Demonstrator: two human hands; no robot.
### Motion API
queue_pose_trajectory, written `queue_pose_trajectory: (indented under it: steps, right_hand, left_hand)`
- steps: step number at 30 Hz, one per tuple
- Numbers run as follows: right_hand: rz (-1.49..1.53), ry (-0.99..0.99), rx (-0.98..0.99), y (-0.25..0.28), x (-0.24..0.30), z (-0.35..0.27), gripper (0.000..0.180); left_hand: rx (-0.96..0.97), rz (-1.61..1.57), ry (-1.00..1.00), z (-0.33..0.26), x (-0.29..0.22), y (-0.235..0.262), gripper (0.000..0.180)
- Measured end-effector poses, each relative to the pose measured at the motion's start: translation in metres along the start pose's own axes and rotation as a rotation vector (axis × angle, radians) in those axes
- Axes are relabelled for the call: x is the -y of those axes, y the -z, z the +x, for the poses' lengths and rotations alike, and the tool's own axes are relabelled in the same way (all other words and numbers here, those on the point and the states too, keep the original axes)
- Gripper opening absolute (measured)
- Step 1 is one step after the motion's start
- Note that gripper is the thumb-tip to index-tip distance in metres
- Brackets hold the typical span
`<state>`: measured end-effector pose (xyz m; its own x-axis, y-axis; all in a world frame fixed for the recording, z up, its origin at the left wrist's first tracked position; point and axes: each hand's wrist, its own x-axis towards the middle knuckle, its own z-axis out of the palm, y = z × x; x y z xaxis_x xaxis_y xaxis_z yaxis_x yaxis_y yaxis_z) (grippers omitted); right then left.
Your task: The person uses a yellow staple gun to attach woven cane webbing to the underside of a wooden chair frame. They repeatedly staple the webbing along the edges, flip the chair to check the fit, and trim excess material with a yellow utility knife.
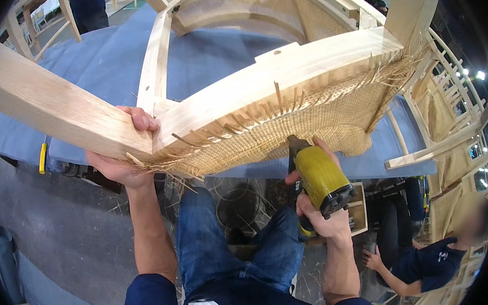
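left hand (126, 160) wrapped around wooden chair frame (201, 115) edge. right hand (319, 216) clenched on yellow staple gun (321, 178), nose against woven cane webbing (292, 127). frame rests on blue tabletop (107, 67).

**Chair frame, cane webbing and stapler**

A pale wooden chair frame (273, 69) lies tipped over on a blue padded table, its seat rail slanting from lower left up to upper right. Woven cane webbing (292, 127), tan and open-meshed, covers the rail's underside; frayed strands stick out along its edge and curl loose at the right end. A yellow and black stapler (321, 180) points its nose up against the webbing's lower edge, near the middle, its body angled down to the right.
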<state>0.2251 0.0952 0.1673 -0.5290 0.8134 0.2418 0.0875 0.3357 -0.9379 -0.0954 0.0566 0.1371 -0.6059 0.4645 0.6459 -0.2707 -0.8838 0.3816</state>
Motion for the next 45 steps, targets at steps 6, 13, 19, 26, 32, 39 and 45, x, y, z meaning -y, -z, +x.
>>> queue_pose_trajectory:
  steps: [6,13,19,26,32,39,45]
  right_hand:
    - [0.098,-0.1,-0.04,-0.006,0.011,-0.001,0.089]
    - [0.221,0.013,-0.076,0.007,0.006,-0.025,0.087]
    - [0.164,0.032,-0.093,0.012,-0.005,-0.02,0.086]
    - [0.165,-0.014,-0.064,0.014,-0.003,-0.015,0.087]
    - [0.085,-0.001,-0.009,0.013,-0.011,-0.007,0.085]
    - [0.138,0.003,-0.04,0.008,-0.001,-0.014,0.084]
    - [0.062,0.05,-0.025,0.005,0.001,-0.013,0.084]
  left_hand:
    - [-0.105,0.046,0.058,0.006,0.001,0.003,0.062]
    - [-0.155,0.003,0.093,0.0,-0.003,-0.024,0.059]
    - [-0.066,-0.018,0.066,-0.017,0.009,-0.025,0.061]
    - [-0.019,-0.011,0.059,-0.017,0.011,-0.02,0.061]
    - [-0.041,-0.038,0.047,-0.02,0.01,-0.021,0.062]
    - [-0.114,0.032,0.057,-0.015,0.012,-0.02,0.066]
    - [-0.124,-0.023,0.066,-0.015,0.012,-0.024,0.064]
